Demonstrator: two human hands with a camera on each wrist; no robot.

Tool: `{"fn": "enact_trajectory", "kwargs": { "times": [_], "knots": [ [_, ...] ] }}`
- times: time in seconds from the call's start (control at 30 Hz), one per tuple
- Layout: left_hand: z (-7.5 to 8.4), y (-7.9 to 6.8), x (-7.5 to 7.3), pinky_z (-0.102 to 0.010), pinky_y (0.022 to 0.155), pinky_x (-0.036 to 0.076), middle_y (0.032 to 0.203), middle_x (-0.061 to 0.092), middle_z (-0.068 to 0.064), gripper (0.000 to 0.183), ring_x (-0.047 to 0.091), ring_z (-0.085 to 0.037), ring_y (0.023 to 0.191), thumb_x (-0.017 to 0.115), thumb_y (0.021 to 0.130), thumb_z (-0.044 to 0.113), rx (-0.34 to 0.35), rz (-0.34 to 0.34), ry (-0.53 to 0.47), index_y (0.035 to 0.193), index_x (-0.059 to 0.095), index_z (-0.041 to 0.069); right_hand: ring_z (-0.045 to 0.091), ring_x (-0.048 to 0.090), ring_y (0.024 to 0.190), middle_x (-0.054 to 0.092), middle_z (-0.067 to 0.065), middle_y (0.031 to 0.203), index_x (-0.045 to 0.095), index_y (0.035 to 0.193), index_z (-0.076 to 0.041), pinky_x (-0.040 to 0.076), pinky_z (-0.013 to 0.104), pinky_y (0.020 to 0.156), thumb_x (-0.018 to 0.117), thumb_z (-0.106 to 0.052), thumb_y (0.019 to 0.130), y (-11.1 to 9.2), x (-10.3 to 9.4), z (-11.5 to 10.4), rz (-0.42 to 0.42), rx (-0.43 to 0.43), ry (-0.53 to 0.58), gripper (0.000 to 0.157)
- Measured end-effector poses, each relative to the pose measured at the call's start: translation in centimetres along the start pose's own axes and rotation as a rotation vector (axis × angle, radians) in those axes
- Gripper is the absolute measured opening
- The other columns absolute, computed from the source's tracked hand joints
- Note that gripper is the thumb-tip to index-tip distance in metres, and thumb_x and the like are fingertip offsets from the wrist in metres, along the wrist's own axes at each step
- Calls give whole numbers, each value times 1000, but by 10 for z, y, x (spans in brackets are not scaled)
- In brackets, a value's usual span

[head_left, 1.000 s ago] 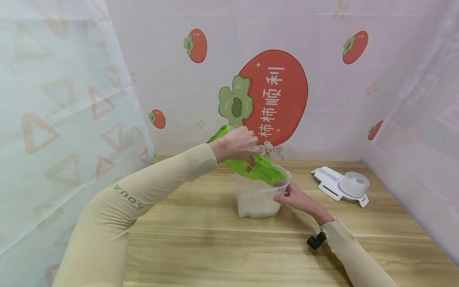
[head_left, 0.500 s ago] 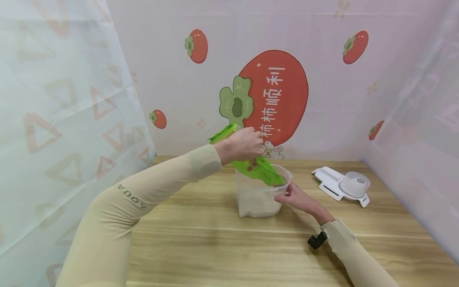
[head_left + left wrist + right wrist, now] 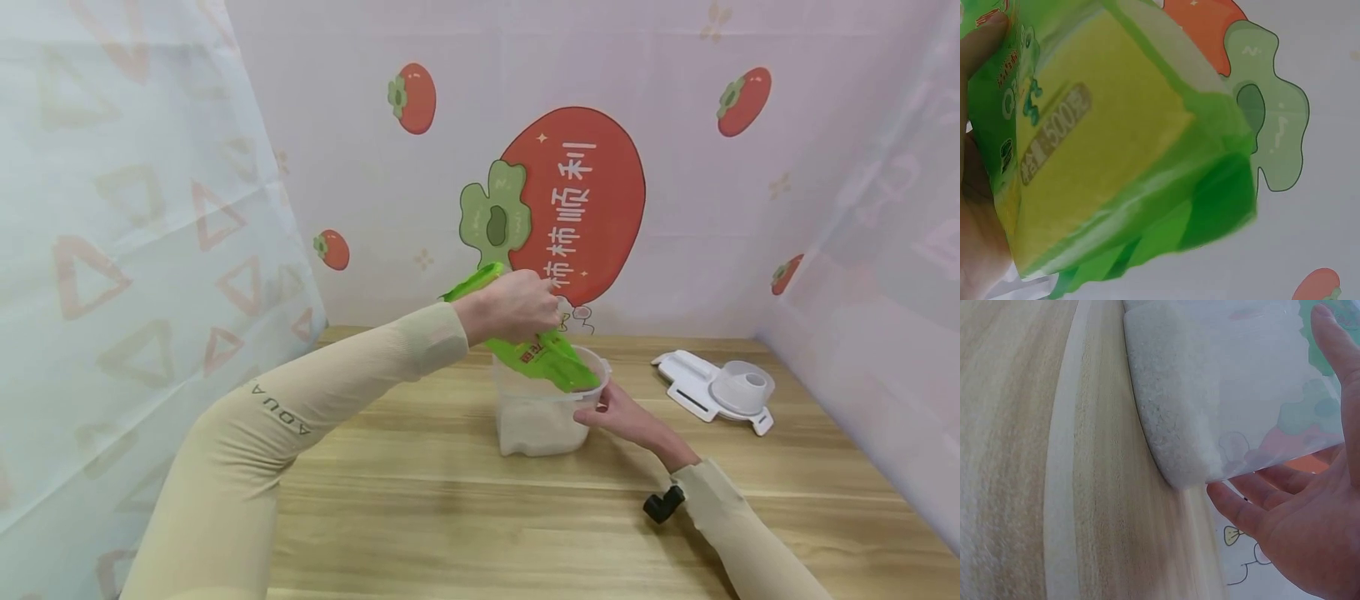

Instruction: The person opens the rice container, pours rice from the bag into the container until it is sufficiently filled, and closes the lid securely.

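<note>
My left hand (image 3: 521, 304) grips a bright green plastic bag (image 3: 525, 360) and holds it tilted, its lower right end inside the mouth of a clear plastic container (image 3: 536, 429). In the left wrist view the bag (image 3: 1110, 131) shows a yellow panel marked 500, with fingers along its left side. White rice-like grains (image 3: 1166, 394) fill the bottom of the container, as the right wrist view shows. My right hand (image 3: 626, 418) holds the container's right side near the rim, thumb in front and fingers behind. The bag's opening is hidden from view.
A white lid (image 3: 693, 385) with a translucent round cup (image 3: 742, 387) lies on the wooden table (image 3: 420, 517) to the right. Patterned cloth stands behind and on both sides. A black wrist camera mount (image 3: 663, 504) sits at my right sleeve.
My left hand has shifted slightly right with the bag, which now slopes more steeply into the container. The right hand and the container stay in place.
</note>
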State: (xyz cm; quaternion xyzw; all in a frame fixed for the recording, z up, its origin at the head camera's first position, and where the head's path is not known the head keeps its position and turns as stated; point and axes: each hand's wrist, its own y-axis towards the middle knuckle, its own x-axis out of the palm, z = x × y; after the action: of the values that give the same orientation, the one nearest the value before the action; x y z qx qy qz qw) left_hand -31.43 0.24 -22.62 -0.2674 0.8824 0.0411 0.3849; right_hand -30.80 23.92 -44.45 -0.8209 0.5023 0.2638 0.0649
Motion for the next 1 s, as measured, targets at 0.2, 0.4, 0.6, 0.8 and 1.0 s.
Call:
{"fn": "enact_trajectory", "kwargs": {
  "times": [0.2, 0.4, 0.6, 0.8, 1.0],
  "knots": [
    [0, -3, 2, -32, 76, 57, 104, 70, 0, 25, 59, -18, 86, 60, 96, 33, 1, 29, -27, 113, 71, 18, 34, 42, 134, 42, 16, 149, 28, 152, -14, 41, 55, 106, 66, -15, 92, 1, 1, -1, -5, -15, 3, 70],
    [0, -5, 3, -31, 69, 57, 97, 71, -1, 31, 58, -17, 79, 55, 97, 43, -3, 41, -25, 104, 72, 18, 37, 39, 136, 39, 15, 150, 29, 151, -15, 39, 61, 106, 64, -11, 93, 1, 1, -3, -17, -20, 12, 68],
    [0, -5, 7, -30, 65, 57, 88, 71, -1, 32, 59, -16, 68, 51, 99, 41, -18, 28, -76, 101, 71, 16, 38, 44, 132, 45, 19, 144, 29, 150, -13, 43, 52, 105, 65, -15, 93, 0, 1, -3, -9, 11, 7, 68],
    [-1, -11, 17, -27, 64, 57, 77, 68, 2, 37, 55, -12, 60, 51, 99, 47, -35, 88, -79, 105, 67, 14, 42, 51, 126, 46, 26, 142, 39, 139, -1, 47, 38, 98, 68, -20, 91, -1, 0, -2, 3, 49, 15, 59],
    [1, -21, 33, -22, 46, 34, 58, 45, 5, 43, 37, -11, 45, 48, 99, 52, -84, 199, -122, 117, 51, 13, 41, 49, 127, 47, 25, 142, 39, 140, 0, 45, 44, 101, 67, -17, 92, -1, 0, -2, 8, 46, 10, 58]
  ]
}}
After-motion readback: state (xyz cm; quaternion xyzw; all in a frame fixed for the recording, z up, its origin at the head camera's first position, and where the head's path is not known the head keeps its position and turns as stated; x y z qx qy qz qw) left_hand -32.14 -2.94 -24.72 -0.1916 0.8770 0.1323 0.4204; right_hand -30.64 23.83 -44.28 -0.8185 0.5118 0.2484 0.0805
